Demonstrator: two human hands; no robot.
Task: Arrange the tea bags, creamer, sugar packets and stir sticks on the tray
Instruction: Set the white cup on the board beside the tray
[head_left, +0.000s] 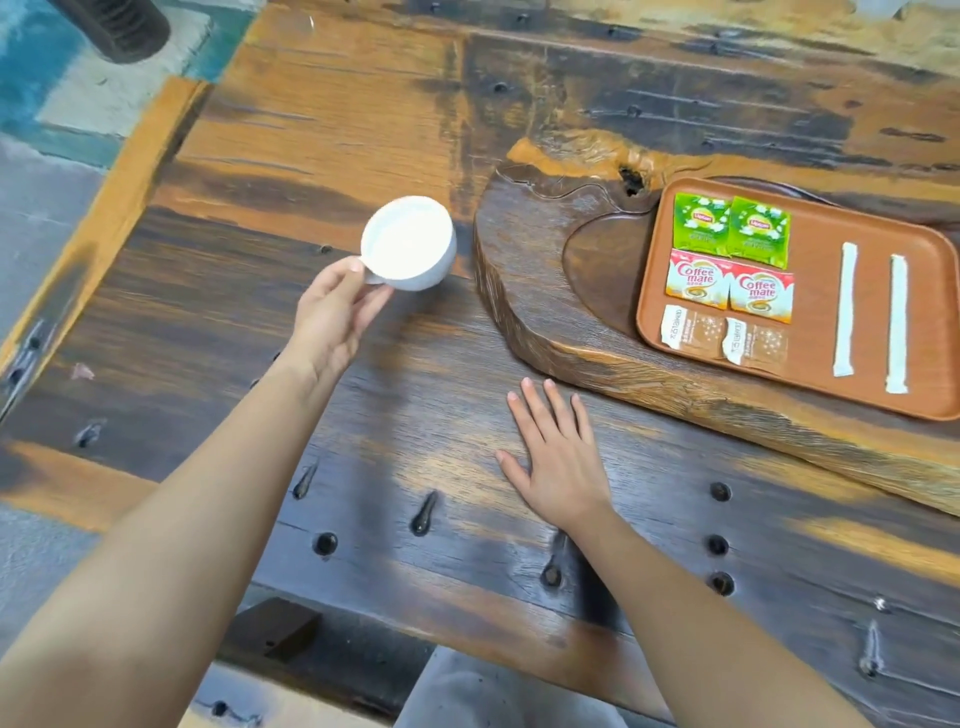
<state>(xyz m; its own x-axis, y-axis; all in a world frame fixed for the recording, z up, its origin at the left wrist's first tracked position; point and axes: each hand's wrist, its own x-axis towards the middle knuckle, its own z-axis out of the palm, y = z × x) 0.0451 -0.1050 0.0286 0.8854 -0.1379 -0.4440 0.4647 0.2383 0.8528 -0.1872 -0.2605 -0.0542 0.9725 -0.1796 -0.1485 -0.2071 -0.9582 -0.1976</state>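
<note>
So, biggest stuff first:

- wooden table (363, 130), dark and orange planks with old bolt holes all over, fills pretty much the whole view
- carved wood slab (524, 270) lying on the table toward the right, with a shallow dished-out hollow in it
- brown tray (810, 291) sitting on that slab, partly over the hollow
- left hand (332, 317) is up over the table left of the slab, thumb and fingers pinched on the handle of a white cup (408, 241); the cup's mouth is tipped toward the camera
- right hand (556, 457) lies flat, palm down on the table just in front of the slab, fingers straight and slightly spread, holding nothing
- two stir sticks (845, 309) in white wrappers, lying side by side but apart on the right part of the tray
- left part of the tray has three neat rows of two: green tea bags (730, 226) at the far end, red and white creamer (727, 286) packets in the middle, sugar packets (722, 338) nearest
</note>
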